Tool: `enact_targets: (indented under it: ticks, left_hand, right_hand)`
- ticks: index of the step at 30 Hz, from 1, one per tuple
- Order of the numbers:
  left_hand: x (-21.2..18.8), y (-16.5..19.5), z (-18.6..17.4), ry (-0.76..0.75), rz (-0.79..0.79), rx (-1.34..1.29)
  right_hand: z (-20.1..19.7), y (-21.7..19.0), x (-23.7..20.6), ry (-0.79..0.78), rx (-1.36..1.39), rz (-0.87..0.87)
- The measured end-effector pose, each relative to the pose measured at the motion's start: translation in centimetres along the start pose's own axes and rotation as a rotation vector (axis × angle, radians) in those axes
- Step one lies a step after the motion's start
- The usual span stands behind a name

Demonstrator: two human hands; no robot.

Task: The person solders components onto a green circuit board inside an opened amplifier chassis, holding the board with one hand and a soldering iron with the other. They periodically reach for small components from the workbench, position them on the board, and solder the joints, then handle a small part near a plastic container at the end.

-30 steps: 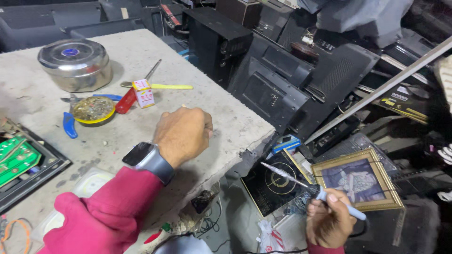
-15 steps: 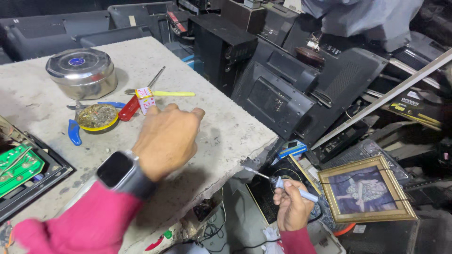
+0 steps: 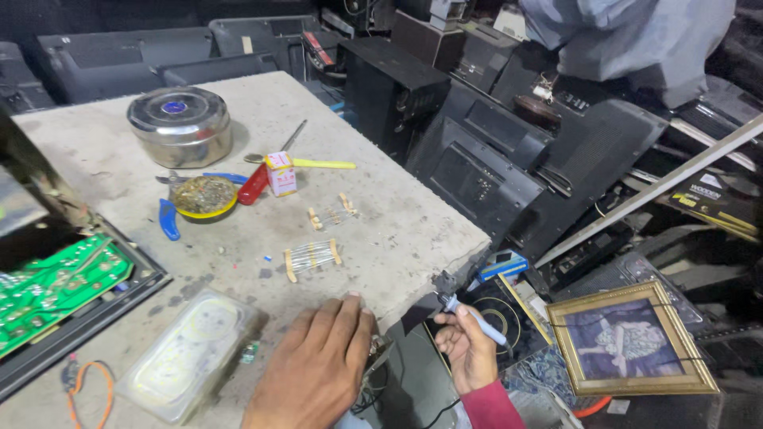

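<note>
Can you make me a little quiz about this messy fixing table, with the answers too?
1. What is the right hand holding?
2. True or false: the left hand lies flat on the grey table.
3. What colour is the circuit board: A red, B green, C white?

Key:
1. A soldering iron with a pale handle.
2. True, at the table's near edge, just below a strip of taped resistors.
3. B.

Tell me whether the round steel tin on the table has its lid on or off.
Lid on: the round steel tin is capped by a domed cover, nothing inside showing.
</note>
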State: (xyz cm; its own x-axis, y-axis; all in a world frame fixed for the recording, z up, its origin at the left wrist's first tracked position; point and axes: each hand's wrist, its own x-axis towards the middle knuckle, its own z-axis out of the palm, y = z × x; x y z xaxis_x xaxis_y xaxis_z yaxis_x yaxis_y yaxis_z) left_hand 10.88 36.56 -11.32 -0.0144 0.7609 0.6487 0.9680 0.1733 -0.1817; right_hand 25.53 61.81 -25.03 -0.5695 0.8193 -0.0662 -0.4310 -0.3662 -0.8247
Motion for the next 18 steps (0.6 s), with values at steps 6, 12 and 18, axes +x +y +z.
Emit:
enact_targets:
  ticks: [6,12,18]
  left_hand:
    - [-0.2,0.4,-0.2,-0.020,-0.049,0.051]
    - [-1.8,1.1,0.2,-0.041,-0.127,0.070]
    - [-1.3,1.9,-0.4,-0.070,-0.217,0.041]
  right_hand:
    - [-2.2,1.9,-3.7,-0.269,-0.340,0.192]
    - [-3.3,-2.5,-5.8,-0.192,-0.706,-0.027]
    - [-0.4,-11.4,-9.1,-0.050,-0.883,-0.485]
